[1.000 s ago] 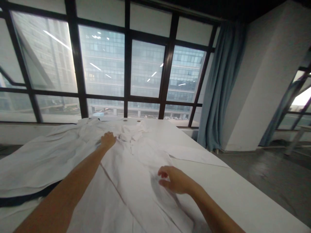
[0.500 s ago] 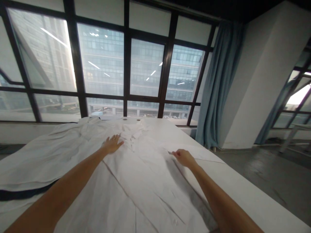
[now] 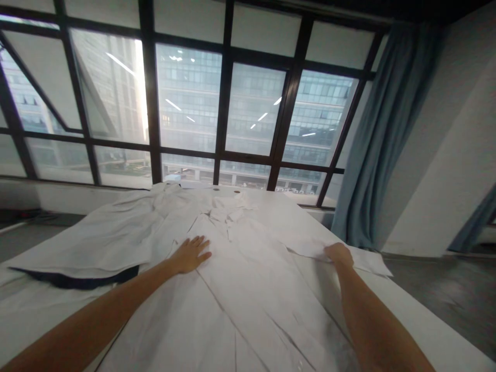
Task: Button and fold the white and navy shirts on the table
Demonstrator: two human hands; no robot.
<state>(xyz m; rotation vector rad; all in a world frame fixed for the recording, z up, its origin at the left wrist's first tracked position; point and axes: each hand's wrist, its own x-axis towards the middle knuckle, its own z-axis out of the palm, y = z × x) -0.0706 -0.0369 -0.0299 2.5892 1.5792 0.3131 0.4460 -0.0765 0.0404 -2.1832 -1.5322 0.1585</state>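
Observation:
A white collared shirt [image 3: 232, 279] lies spread on the table, its collar [image 3: 227, 209] toward the window and its lower part toward me. My left hand [image 3: 190, 254] rests flat on its upper left part, fingers spread. To the right, my right hand [image 3: 339, 253] is closed on the shirt's sleeve [image 3: 310, 251], which stretches out past the hand to the table's right edge. The fingertips of that hand are partly hidden. Long creases or seams run down the shirt between my arms.
More white cloth [image 3: 116, 232] lies heaped to the left, with a dark strip [image 3: 77, 279] showing under its edge. The white table [image 3: 418, 315] reaches toward the windows [image 3: 189, 103]. A blue curtain [image 3: 387, 150] hangs beyond its right edge.
My right hand has moved outward to the right, drawing the sleeve out flat. My left hand stays spread on the shirt, slightly nearer to me. The view has shifted left.

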